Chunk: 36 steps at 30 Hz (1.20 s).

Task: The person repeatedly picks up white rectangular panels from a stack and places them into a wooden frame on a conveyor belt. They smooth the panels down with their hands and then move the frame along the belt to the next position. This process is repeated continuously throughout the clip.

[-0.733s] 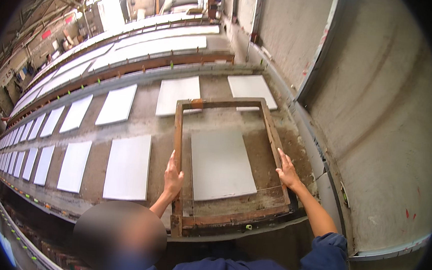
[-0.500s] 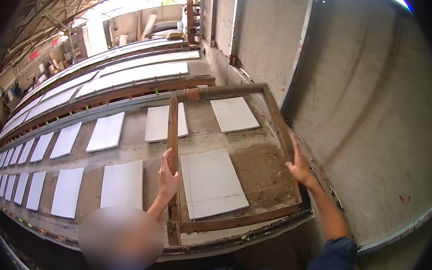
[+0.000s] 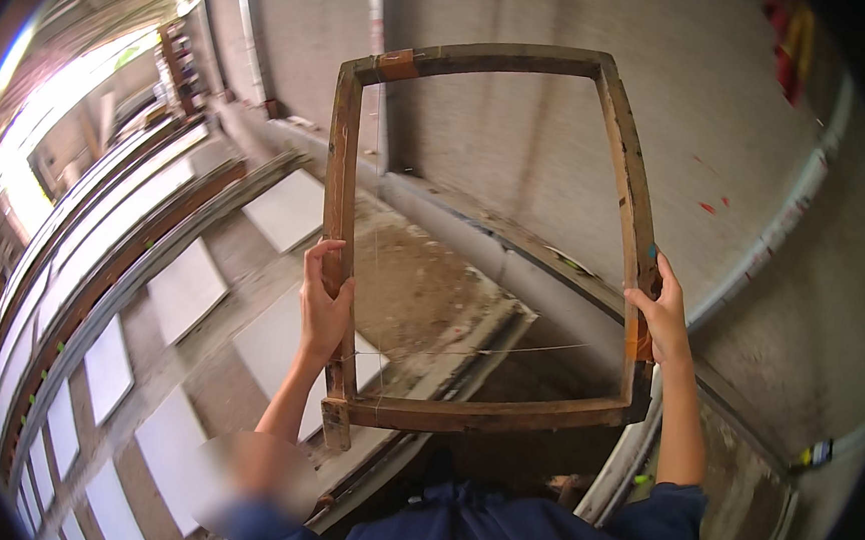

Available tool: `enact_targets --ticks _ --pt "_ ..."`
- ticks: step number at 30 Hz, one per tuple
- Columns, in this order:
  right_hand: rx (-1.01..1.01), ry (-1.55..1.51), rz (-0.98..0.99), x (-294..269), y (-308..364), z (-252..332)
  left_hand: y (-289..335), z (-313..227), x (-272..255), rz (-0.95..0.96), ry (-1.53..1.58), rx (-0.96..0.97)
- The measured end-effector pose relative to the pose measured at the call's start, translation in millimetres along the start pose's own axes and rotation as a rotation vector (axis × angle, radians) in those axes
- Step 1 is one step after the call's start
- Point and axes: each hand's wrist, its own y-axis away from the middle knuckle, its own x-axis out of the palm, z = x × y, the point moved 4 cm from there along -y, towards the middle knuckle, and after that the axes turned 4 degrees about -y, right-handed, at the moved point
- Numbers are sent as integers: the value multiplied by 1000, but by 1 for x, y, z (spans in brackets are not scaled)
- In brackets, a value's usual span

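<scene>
A worn wooden frame [image 3: 343, 163] is held up in front of me, tilted, clear of the long table. My left hand [image 3: 324, 305] grips its left bar, thumb inside and fingers wrapped round. On the right bar my right hand [image 3: 662, 314] is closed just above a band of orange tape. Thin threads [image 3: 487, 351] cross the frame's opening, which has no visible panel. More orange tape [image 3: 399, 64] wraps the top left corner. Beyond and below the left bar lies a white sheet [image 3: 272, 344], partly hidden by my left hand and the frame.
Several white sheets [image 3: 186, 289] lie in rows on the long table [image 3: 422, 279], whose end edge runs below the frame. A grey wall [image 3: 500, 164] rises beyond it. Another long table [image 3: 213, 179] stands to the left. A red and yellow thing [image 3: 792, 49] hangs at upper right.
Both hands have lifted the frame off the table, where it lay around a white sheet. My view has turned right, toward the wall and past the table's end.
</scene>
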Motion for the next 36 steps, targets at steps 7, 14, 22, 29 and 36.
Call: enact_targets --ticks 7,14,22,29,36 --pt "-27 54 -343 -126 76 -13 -3 -45 134 170 69 192" --pt "33 62 -648 -185 155 -17 -3 -85 226 389 116 342" --pt "135 191 -864 -200 231 -5 23 -104 286 527 293 449" --pt "166 302 -925 -203 279 18 58 -101 298 699 439 418" --pt "195 259 -959 -207 310 12 78 -111 289 652 366 540"
